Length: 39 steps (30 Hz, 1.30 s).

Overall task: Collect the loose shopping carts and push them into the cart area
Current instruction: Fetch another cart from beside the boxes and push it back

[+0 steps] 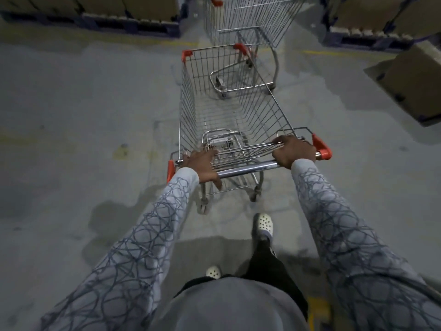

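A wire shopping cart (191, 103) with orange corner caps stands straight in front of me on the concrete floor. My left hand (202, 164) rests on the left end of its metal handle bar (248, 169), fingers spread forward over the bar and thumb hanging below it. My right hand (294, 150) grips the right end of the bar, fingers curled over it. A second wire cart (253, 20) stands just ahead, its rear close to the front of my cart, its lower frame visible through my cart's basket.
Pallets stacked with cardboard boxes (95, 10) line the far left, and more boxes (381, 17) sit at the far right. A tilted box (417, 84) juts in at the right. Open concrete floor lies to the left. My feet in white clogs (263, 224) are below the cart.
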Motion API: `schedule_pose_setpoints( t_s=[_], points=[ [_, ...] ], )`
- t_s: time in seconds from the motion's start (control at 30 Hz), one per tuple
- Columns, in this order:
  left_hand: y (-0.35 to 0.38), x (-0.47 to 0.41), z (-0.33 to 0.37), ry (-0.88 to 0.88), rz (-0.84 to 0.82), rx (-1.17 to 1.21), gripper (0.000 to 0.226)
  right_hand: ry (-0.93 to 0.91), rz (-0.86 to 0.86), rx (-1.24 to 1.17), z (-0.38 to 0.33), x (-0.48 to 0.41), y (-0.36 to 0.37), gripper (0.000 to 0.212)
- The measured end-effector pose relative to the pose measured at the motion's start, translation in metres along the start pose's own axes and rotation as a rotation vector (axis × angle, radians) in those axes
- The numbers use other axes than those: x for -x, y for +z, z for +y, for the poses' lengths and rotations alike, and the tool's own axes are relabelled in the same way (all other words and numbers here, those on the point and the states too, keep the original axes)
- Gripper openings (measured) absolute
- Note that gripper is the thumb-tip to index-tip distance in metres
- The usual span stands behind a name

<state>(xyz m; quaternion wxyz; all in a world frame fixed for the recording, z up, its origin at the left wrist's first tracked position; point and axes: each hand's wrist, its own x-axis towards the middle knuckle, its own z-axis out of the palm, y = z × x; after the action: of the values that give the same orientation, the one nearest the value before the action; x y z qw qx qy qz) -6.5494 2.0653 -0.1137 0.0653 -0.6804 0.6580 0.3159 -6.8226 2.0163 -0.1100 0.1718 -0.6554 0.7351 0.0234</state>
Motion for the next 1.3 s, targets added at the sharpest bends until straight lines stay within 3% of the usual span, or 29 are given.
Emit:
schedule_pose_setpoints(
  t_s=[0.43, 0.6, 0.8, 1.13, 1.3],
  points=[
    [-0.101, -0.151, 0.034, -0.132, 0.144, 0.193, 0.109, -0.193, 0.040, 0.000, -0.038, -0.220, -0.058, 0.055],
    [-0.139, -0.206, 0.027, -0.195, 0.154, 0.211, 0.114, -0.218, 0.034, -0.023, -0.073, -0.295, -0.075, 0.050],
    [-0.196, -0.287, -0.011, -0.252, 0.209, 0.229, 0.111, -0.323, 0.016, 0.001, -0.145, -0.405, -0.089, 0.038],
    [-0.303, -0.391, -0.098, -0.395, 0.244, 0.299, 0.108, -0.523, -0.063, 0.107, -0.297, -0.553, -0.103, 0.040],
    [-0.354, -0.449, -0.145, -0.455, 0.378, 0.262, 0.101, -0.570, -0.095, 0.071, -0.384, -0.635, -0.111, 0.049]
  ],
)
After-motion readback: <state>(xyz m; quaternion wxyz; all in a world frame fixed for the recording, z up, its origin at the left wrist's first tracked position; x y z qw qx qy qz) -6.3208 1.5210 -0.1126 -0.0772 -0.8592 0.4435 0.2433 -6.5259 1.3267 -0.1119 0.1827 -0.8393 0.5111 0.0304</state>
